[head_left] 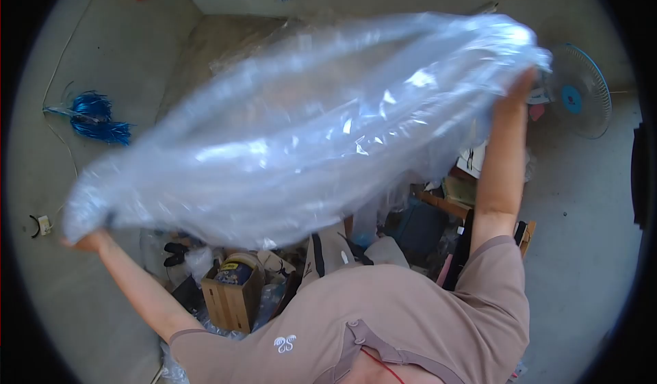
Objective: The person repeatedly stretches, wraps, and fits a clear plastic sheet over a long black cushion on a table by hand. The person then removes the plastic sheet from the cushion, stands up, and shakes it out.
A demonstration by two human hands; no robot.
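A large clear plastic bag (294, 158) is stretched across the view between my raised arms, blurred in places and full of bright reflections. Its upper part forms a long oval opening, through which the wall and floor show faintly. At the lower left end, my left hand (85, 240) grips the bunched plastic. Higher up at the other end, my right hand (521, 86) is closed on the gathered film, its fingers partly covered by it.
Below the plastic stands a wooden box (229, 302) with a round tub (236, 271) in it, amid clutter. A fan (578, 100) is at the right wall. Blue tinsel (99, 117) hangs on the left, near a wall socket (44, 225).
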